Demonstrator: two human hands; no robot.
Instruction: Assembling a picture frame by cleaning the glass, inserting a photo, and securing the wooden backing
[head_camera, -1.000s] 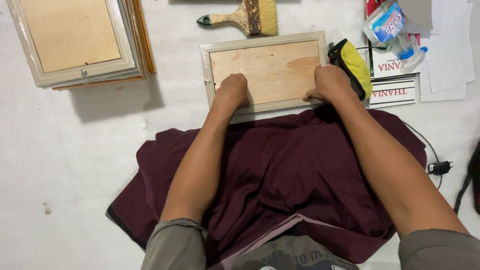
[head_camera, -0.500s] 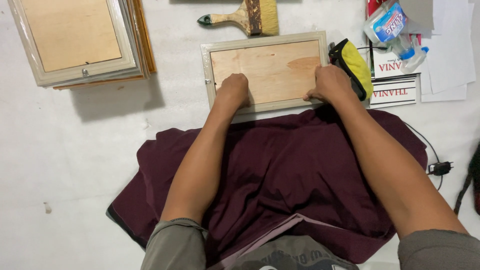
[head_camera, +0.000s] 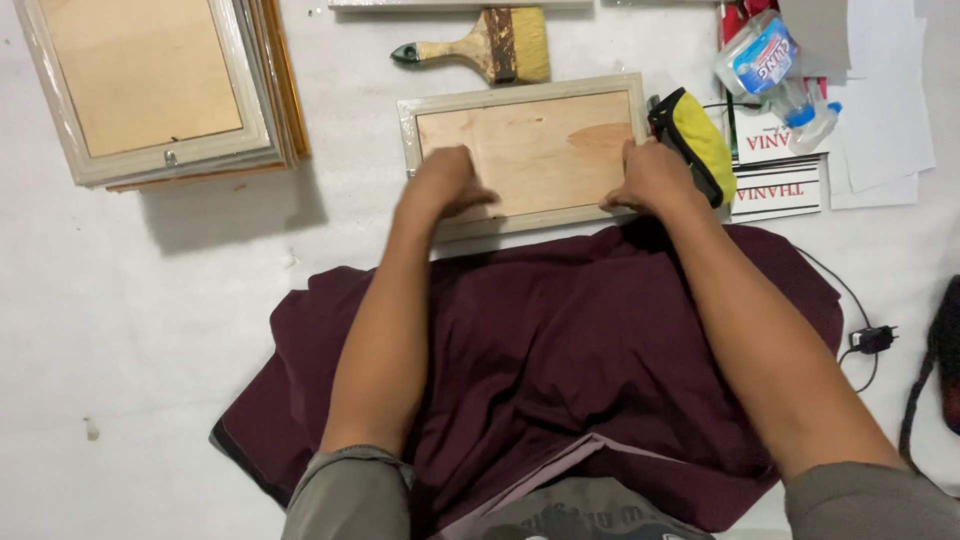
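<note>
Upper left lies a stack of frames (head_camera: 160, 90). At upper centre, the left hand (head_camera: 445, 180) rests on the frame (head_camera: 525, 150), fingers loosely curled on its wooden back. A brush (head_camera: 490, 47) lies above. The right hand (head_camera: 650, 180) grips the frame's right edge, beside a yellow tool (head_camera: 695, 140).

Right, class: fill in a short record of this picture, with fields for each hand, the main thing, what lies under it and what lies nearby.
left hand: flat on the frame's wooden back, near its left end
right hand: grip on the frame's right end
picture frame: face down, pale border, wooden back
cloth: dark maroon, under the frame's near edge
nearby: paintbrush; stack of frames; yellow and black tool
</note>
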